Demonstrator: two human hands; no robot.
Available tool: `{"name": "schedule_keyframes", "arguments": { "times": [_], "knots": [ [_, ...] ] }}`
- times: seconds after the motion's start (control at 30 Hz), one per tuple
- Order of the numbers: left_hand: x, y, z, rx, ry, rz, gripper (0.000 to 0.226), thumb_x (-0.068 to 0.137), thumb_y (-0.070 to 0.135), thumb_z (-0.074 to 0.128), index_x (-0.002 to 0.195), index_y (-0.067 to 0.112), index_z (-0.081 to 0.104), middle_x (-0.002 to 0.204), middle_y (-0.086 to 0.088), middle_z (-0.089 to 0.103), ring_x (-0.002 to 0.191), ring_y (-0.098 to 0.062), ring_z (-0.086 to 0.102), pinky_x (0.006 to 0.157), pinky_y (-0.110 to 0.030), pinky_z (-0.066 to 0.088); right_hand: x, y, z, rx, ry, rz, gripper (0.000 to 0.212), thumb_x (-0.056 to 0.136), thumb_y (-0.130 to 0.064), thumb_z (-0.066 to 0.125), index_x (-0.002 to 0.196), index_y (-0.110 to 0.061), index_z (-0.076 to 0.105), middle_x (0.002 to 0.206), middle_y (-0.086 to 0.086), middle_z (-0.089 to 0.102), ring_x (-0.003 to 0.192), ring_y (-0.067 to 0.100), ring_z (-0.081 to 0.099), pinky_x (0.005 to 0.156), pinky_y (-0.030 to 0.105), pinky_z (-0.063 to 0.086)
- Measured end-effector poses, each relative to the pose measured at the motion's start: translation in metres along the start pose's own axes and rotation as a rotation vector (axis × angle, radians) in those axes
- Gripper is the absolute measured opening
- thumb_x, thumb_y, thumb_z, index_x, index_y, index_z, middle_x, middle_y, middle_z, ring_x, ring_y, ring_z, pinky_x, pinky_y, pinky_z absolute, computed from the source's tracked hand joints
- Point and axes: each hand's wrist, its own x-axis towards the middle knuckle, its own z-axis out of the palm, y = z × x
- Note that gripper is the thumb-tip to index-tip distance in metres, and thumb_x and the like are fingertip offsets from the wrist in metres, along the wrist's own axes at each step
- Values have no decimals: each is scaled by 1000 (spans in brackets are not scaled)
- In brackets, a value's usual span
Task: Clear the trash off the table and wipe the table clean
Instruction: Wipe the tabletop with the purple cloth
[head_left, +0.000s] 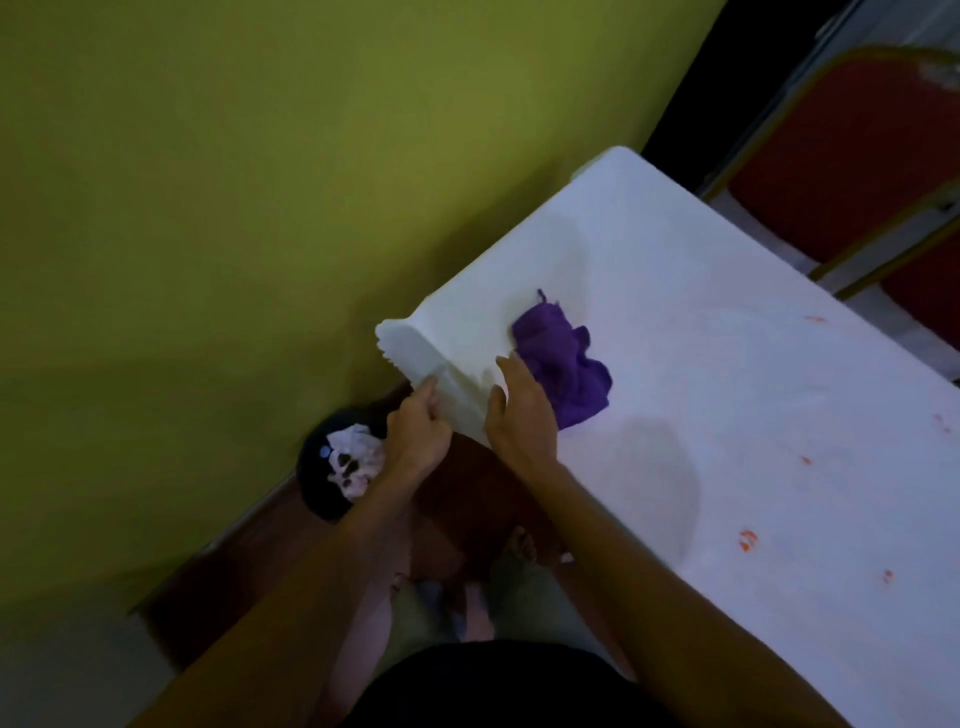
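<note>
Purple cloth (563, 358) lay bunched on the white table (727, 389) close to its near-left corner, its longer side running slantwise from that corner in toward the middle of the top. From where I stood, the right hand (519, 415) rested flat on the surface with its fingers straight, its outer edge touching the cloth's near side, so the cloth sat just to the right of it and slightly ahead. The left hand (415, 436) was off the top altogether, down against the table's side edge with one finger laid to the rim; the blur kept me from telling whether its curled fingers held anything. The two hands were close but apart, the table edge between them. Orange-red smears (747, 540) dotted the surface well to the right, beyond the cloth. On the floor below the left hand stood a black bin (322, 499) with crumpled white trash (356, 460) inside. I judged the right hand the nearer one for taking the cloth, with the wiping stroke then running rightward toward the smears.
</note>
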Motion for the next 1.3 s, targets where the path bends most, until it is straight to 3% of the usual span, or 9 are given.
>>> {"name": "schedule_keyframes", "arguments": {
  "times": [0.13,0.3,0.43,0.53,0.67,0.83,0.97,1.1,1.3],
  "knots": [
    [-3,22,14,-19,-54,41,55,94,1,46,146,16,47,136,-5,62,128,-19,56,105,-20,38,22,12,-21,119,85,34,41,99,-20,47,139,-13,51,148,7,49,131,25,51,107,46,46],
    [5,38,31,73,-69,69,57,89,2,47,143,17,51,140,-10,59,131,-29,53,111,-36,42,57,39,-40,-121,18,-1,45,99,-28,47,143,-19,45,156,6,37,135,29,45,101,49,49],
    [12,44,38,124,-12,58,50,93,6,49,141,16,54,141,-12,57,131,-29,53,107,-29,40,74,66,-43,-403,-202,-23,58,101,-33,46,153,-26,23,163,6,20,148,31,22,114,57,30],
    [23,53,43,139,33,42,54,94,6,48,147,15,45,143,-14,55,132,-31,50,105,-32,40,72,89,-37,-480,-334,-11,70,101,-37,46,156,-32,3,166,5,6,151,33,9,114,65,22],
    [31,72,60,163,59,63,60,94,2,48,152,11,35,145,-17,51,132,-33,49,106,-35,40,50,99,-38,-446,-297,-45,63,101,-44,40,157,-30,14,165,6,14,151,32,14,114,65,18],
    [41,76,100,171,63,130,60,91,-4,46,150,3,35,156,-15,37,147,-29,31,123,-36,21,34,139,-63,-504,-273,34,62,100,-57,25,156,-33,13,166,6,9,152,29,10,116,65,6],
    [57,65,125,466,142,371,65,77,-1,38,141,1,50,149,-21,46,142,-37,40,116,-58,28,53,167,-88,-516,-242,86,71,97,-67,23,157,-34,8,166,12,5,152,34,4,115,65,0],
    [82,64,141,647,126,431,58,85,11,34,140,0,50,149,-24,45,140,-40,41,109,-62,36,111,178,-90,-490,-140,120,71,96,-66,32,157,-32,17,165,16,9,151,36,6,117,62,4],
    [84,45,156,791,112,425,60,98,31,27,154,8,26,164,-17,17,152,-34,14,119,-61,14,140,138,-36,-364,-91,-96,56,99,-54,38,152,-38,32,164,12,19,151,36,13,120,54,15]
  ]
}}
